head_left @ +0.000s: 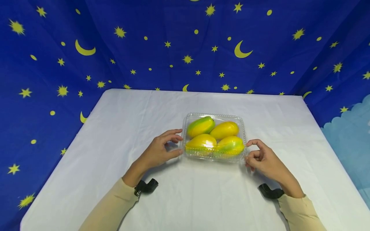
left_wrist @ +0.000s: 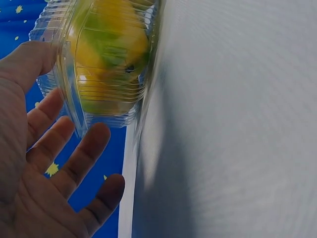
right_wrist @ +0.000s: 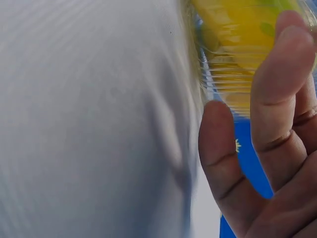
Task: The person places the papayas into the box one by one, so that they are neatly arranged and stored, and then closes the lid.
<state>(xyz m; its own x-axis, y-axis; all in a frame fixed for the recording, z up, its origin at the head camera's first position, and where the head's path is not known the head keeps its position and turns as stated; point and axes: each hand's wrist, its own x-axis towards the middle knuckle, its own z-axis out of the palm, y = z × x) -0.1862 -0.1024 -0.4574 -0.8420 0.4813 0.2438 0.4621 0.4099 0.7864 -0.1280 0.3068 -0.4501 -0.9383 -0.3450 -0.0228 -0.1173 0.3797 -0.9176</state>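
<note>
A clear plastic clamshell box (head_left: 214, 115) lies on the white table with several yellow-and-green mangoes (head_left: 224, 129) inside. Its ribbed side fills the top of both wrist views. My left hand (head_left: 160, 148) is beside the box's left side, thumb and fingers spread apart, fingertips right at the rim. In the left wrist view the thumb overlaps the box edge while the other fingers extend loosely below. At the box's right side is my right hand (head_left: 265, 161), index finger reaching the rim and the other fingers loosely bent by the near corner.
White cloth covers the table (head_left: 138, 109). A blue curtain (head_left: 162, 19) with yellow stars and moons hangs behind and to the sides. A black wrist mount (head_left: 146, 186) sits on the left wrist, another black mount (head_left: 270, 191) on the right.
</note>
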